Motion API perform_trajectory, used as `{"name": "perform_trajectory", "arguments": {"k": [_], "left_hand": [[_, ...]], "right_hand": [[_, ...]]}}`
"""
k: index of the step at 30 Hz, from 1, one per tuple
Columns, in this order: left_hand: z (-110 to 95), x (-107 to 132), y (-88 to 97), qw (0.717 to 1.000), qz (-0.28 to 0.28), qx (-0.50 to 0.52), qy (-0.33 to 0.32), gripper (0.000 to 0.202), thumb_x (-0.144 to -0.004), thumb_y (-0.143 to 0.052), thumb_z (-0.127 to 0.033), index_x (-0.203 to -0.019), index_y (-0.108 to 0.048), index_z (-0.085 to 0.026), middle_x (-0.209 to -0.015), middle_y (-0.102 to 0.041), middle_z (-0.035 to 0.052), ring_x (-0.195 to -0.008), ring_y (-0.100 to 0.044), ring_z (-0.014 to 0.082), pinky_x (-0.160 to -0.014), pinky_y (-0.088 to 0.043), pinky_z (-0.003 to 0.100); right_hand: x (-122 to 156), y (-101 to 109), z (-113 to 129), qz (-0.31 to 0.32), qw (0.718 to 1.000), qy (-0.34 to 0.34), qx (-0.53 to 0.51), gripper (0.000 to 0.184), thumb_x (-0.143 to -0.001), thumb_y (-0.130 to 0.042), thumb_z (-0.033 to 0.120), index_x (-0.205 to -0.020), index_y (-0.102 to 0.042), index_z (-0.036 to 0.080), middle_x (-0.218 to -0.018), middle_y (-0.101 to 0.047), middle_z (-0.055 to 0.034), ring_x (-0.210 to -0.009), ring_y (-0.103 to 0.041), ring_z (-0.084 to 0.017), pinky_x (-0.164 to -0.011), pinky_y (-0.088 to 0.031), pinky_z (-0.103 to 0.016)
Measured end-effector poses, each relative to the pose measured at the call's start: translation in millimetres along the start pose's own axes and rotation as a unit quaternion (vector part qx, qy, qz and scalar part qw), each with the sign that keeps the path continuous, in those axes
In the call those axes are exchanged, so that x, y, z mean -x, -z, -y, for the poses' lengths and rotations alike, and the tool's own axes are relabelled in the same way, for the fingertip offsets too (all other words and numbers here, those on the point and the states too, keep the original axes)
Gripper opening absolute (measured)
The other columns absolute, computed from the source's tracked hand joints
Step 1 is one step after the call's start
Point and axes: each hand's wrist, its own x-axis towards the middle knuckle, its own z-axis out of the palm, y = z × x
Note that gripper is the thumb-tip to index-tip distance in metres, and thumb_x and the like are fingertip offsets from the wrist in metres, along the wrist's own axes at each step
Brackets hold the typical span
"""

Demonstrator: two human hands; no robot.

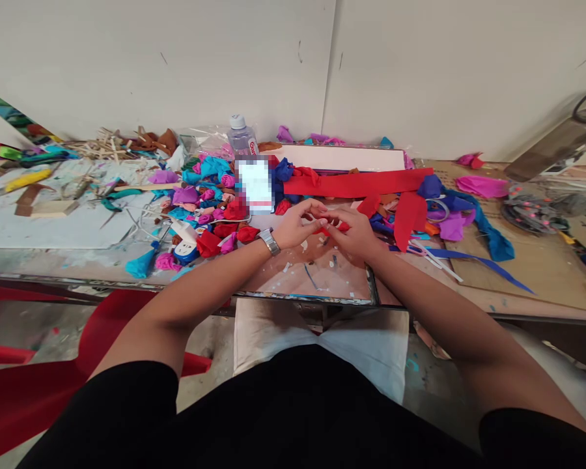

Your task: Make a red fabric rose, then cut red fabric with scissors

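Both my hands meet at the middle of the table. My left hand (pixel 300 225), with a metal watch (pixel 269 241) on its wrist, curls its fingers around a small piece of red paper (pixel 333 227). My right hand (pixel 354 231) pinches the same red piece from the other side. A long red paper strip (pixel 356 183) lies just behind the hands. Rolled paper flowers (pixel 209 215) in red, pink, purple and blue are heaped to the left of my left hand.
A phone (pixel 255 185) stands propped in front of a water bottle (pixel 241 138). Scissors (pixel 427 253) and blue paper (pixel 488 238) lie to the right. Wooden sticks (pixel 107 144) pile at the back left. A red chair (pixel 34 384) stands at my left. A white board (pixel 342 157) leans against the wall.
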Motion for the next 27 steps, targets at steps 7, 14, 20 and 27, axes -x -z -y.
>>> {"name": "perform_trajectory", "arguments": {"k": [7, 14, 20, 27], "left_hand": [[2.2, -3.0, 0.1, 0.996, -0.014, 0.084, 0.018, 0.049, -0.096, -0.074, -0.059, -0.121, -0.063, -0.019, -0.103, -0.078, 0.0074, -0.095, -0.075, 0.0197, -0.084, -0.054, 0.033], [0.6, -3.8, -0.3, 0.993, -0.025, 0.110, 0.028, 0.052, -0.092, -0.075, -0.068, -0.104, -0.066, -0.018, -0.097, -0.074, 0.0049, -0.083, -0.068, 0.0147, -0.078, -0.050, 0.030], [-2.1, -3.7, -1.4, 0.993, -0.020, 0.107, 0.046, 0.061, -0.087, -0.074, -0.077, -0.104, -0.067, -0.019, -0.098, -0.074, 0.0054, -0.085, -0.069, 0.0167, -0.079, -0.052, 0.032], [-6.4, -1.7, -0.2, 0.994, -0.003, 0.099, 0.047, 0.055, -0.087, -0.080, -0.069, -0.106, -0.066, -0.019, -0.103, -0.076, 0.0071, -0.091, -0.071, 0.0180, -0.083, -0.053, 0.032]], "right_hand": [[2.7, -0.2, -1.8, -0.008, 0.997, -0.067, -0.043, 0.052, -0.098, -0.069, 0.065, -0.132, -0.070, 0.026, -0.105, -0.081, -0.0066, -0.094, -0.076, -0.026, -0.088, -0.061, -0.042], [3.8, -0.1, -1.2, -0.013, 0.994, -0.082, -0.073, 0.042, -0.100, -0.068, 0.061, -0.122, -0.069, 0.026, -0.095, -0.079, -0.0040, -0.089, -0.076, -0.024, -0.084, -0.059, -0.039], [1.6, 0.0, 3.4, -0.037, 0.994, -0.082, -0.064, 0.046, -0.098, -0.067, 0.069, -0.114, -0.071, 0.025, -0.096, -0.080, -0.0054, -0.087, -0.076, -0.025, -0.085, -0.059, -0.041], [2.9, 0.9, 3.1, -0.039, 0.995, -0.078, -0.044, 0.043, -0.100, -0.066, 0.065, -0.114, -0.071, 0.025, -0.090, -0.078, -0.0043, -0.083, -0.073, -0.024, -0.079, -0.056, -0.039]]}}
